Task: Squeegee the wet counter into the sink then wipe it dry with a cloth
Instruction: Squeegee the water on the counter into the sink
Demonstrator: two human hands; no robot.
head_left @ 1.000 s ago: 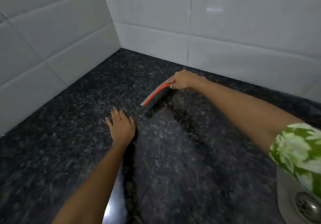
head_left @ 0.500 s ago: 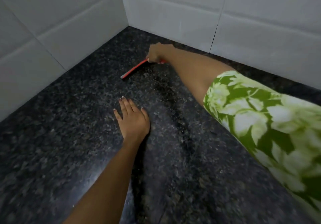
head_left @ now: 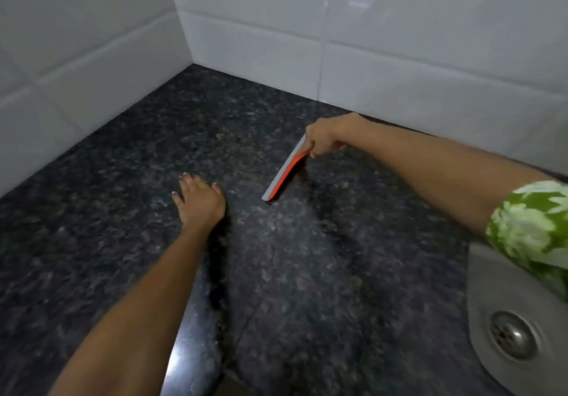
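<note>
My right hand (head_left: pixel 327 136) grips the handle of an orange and grey squeegee (head_left: pixel 284 174), whose blade rests edge-down on the dark speckled granite counter (head_left: pixel 123 196) a little in front of the back wall. My left hand (head_left: pixel 199 202) lies flat on the counter with fingers spread, left of the blade's near end and apart from it. The steel sink (head_left: pixel 491 303) with its round drain (head_left: pixel 511 334) shows at the lower right, partly behind my green patterned sleeve (head_left: pixel 531 229). No cloth is in view.
White tiled walls (head_left: pixel 399 42) meet in a corner at the back left and bound the counter on two sides. The counter's front edge (head_left: pixel 181 362) gleams near my left forearm. A seam runs through the stone near the bottom centre.
The squeegee has been pulled from the back corner toward the right and nearer, blade now angled steeper. The view has swung right, bringing the sink back in. My left hand stays planted.
</note>
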